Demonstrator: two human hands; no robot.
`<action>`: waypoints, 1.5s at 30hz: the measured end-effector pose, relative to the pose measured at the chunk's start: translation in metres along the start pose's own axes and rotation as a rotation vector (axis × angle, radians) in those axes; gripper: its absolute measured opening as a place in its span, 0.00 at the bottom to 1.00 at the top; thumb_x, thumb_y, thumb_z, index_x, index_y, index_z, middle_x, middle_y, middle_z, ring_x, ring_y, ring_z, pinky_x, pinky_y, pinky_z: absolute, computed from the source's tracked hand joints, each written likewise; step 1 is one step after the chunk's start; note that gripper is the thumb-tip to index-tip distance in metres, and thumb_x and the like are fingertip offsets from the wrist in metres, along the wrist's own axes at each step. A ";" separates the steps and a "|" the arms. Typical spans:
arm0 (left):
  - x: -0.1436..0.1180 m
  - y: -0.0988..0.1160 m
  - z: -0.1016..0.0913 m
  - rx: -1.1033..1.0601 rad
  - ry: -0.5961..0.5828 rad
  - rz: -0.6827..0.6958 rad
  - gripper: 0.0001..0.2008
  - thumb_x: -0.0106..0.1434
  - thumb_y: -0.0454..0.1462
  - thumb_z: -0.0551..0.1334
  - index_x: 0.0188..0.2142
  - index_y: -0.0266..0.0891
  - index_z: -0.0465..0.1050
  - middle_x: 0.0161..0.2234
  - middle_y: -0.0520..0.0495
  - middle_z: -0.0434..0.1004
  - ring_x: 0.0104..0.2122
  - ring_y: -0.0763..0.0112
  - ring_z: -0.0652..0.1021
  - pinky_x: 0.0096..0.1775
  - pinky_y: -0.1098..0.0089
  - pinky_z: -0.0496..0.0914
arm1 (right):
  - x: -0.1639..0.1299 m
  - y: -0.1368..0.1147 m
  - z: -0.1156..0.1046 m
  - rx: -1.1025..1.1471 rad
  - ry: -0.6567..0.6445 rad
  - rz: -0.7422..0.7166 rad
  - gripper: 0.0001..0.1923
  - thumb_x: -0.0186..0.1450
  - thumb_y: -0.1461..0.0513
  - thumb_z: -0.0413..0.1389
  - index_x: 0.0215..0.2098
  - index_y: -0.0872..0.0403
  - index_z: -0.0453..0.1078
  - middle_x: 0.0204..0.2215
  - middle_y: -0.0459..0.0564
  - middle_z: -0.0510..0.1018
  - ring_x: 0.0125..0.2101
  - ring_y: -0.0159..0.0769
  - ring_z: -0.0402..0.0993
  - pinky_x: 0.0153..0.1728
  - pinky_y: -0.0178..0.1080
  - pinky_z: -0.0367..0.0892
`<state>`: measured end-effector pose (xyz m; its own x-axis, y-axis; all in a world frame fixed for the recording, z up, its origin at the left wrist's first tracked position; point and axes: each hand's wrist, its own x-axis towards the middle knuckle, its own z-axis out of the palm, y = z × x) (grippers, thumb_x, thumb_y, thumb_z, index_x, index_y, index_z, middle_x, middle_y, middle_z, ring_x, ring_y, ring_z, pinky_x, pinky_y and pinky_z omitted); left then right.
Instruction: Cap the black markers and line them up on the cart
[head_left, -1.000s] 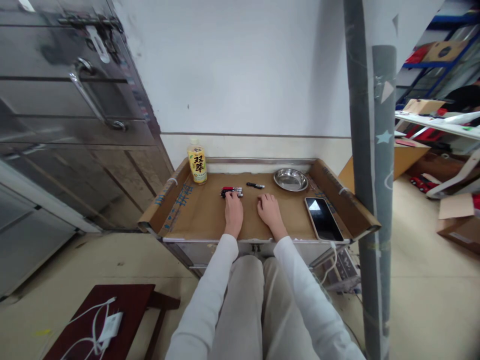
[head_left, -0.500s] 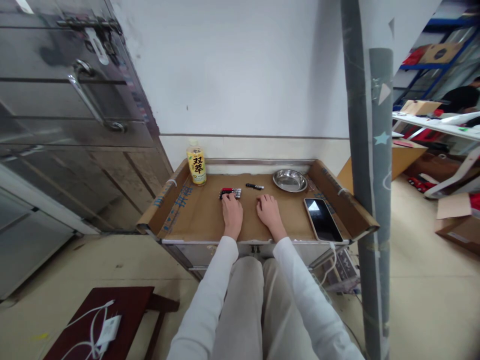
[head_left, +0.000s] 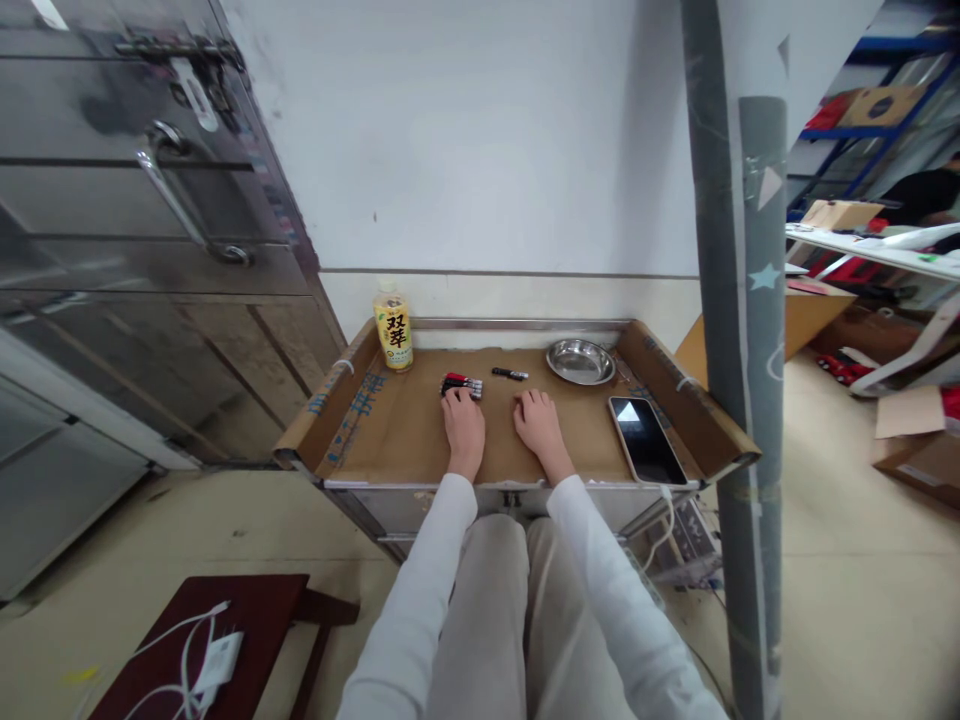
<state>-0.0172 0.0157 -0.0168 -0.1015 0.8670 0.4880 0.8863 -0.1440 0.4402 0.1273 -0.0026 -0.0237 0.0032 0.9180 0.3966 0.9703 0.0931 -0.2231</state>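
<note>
On the cardboard-lined tabletop (head_left: 405, 430), a small bunch of short black and red sticks with pale ends (head_left: 462, 384) lies side by side; their exact kind is too small to tell. My left hand (head_left: 465, 430) rests palm down just in front of them, its fingertips at their near edge, fingers lightly bent and gripping nothing. A single black stick with a pale end (head_left: 510, 374) lies apart, farther right. My right hand (head_left: 538, 422) lies palm down in front of that one without touching it, fingers loosely spread.
A yellow-labelled drink bottle (head_left: 394, 330) stands at the back left. At the back right sits a round metal dish (head_left: 580, 362), with a phone (head_left: 646, 440) on a white cable nearer me. Raised cardboard sides (head_left: 686, 400) edge the tabletop. A grey post (head_left: 750, 400) rises to the right.
The bunch of sticks has turned slightly, its left end a little farther from me. My left hand has barely shifted, and the right hand stays where it was.
</note>
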 end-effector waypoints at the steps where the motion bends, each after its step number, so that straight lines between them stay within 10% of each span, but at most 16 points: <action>1: 0.000 0.000 0.001 -0.008 0.006 0.002 0.12 0.64 0.27 0.52 0.45 0.34 0.69 0.46 0.36 0.70 0.47 0.57 0.72 0.51 0.56 0.67 | 0.000 0.000 0.000 -0.001 0.001 0.000 0.13 0.69 0.65 0.46 0.47 0.57 0.69 0.43 0.57 0.74 0.45 0.44 0.66 0.44 0.41 0.57; 30: -0.003 -0.004 0.011 -0.203 -0.034 0.061 0.21 0.63 0.26 0.51 0.55 0.29 0.64 0.56 0.30 0.62 0.58 0.54 0.68 0.58 0.55 0.65 | 0.000 -0.001 -0.001 0.008 0.004 0.004 0.13 0.69 0.65 0.46 0.46 0.57 0.69 0.43 0.57 0.74 0.44 0.43 0.64 0.45 0.40 0.56; 45: 0.012 0.021 0.009 0.097 -0.127 0.258 0.16 0.65 0.28 0.51 0.49 0.33 0.70 0.51 0.34 0.70 0.51 0.56 0.72 0.52 0.58 0.66 | 0.023 0.005 -0.007 -0.033 -0.040 0.040 0.20 0.67 0.67 0.46 0.57 0.54 0.66 0.46 0.58 0.72 0.45 0.43 0.65 0.43 0.40 0.59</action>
<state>0.0042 0.0275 -0.0080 0.1846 0.8614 0.4732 0.9150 -0.3264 0.2373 0.1342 0.0163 -0.0096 0.0331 0.9356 0.3515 0.9771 0.0436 -0.2080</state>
